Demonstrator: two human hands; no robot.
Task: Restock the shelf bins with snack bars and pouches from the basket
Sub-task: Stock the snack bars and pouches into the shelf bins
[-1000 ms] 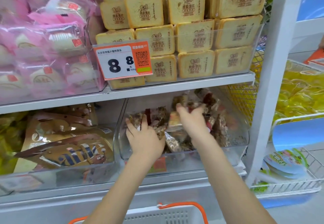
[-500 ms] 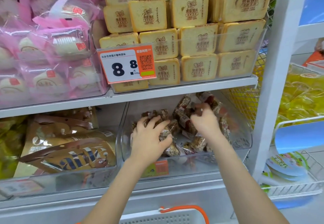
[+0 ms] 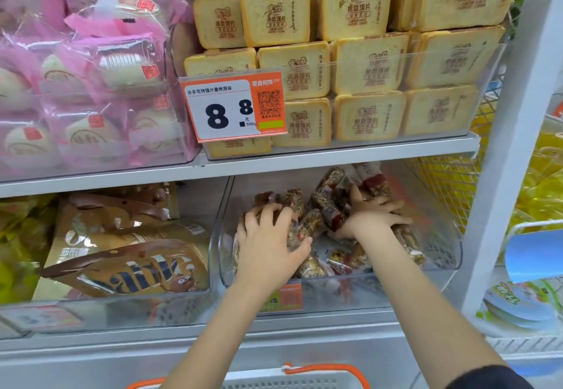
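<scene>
A clear shelf bin on the lower shelf holds a heap of snack bars in see-through wrappers with red bands. Both of my hands are inside it. My left hand lies on the left of the heap, its thumb and fingers curled round a snack bar. My right hand rests on the right of the heap with its fingers spread flat over the bars. The white basket with an orange handle shows at the bottom edge, and its contents are hidden.
Brown pouches fill the bin to the left. Above are toast-shaped packs behind an orange price tag, and pink wrapped buns. A white upright post bounds the shelf; wire baskets with yellow packs stand right.
Both hands have pushed deeper into the bin. My right hand slid right and spread flat over the bars. My left thumb has closed round a bar.
</scene>
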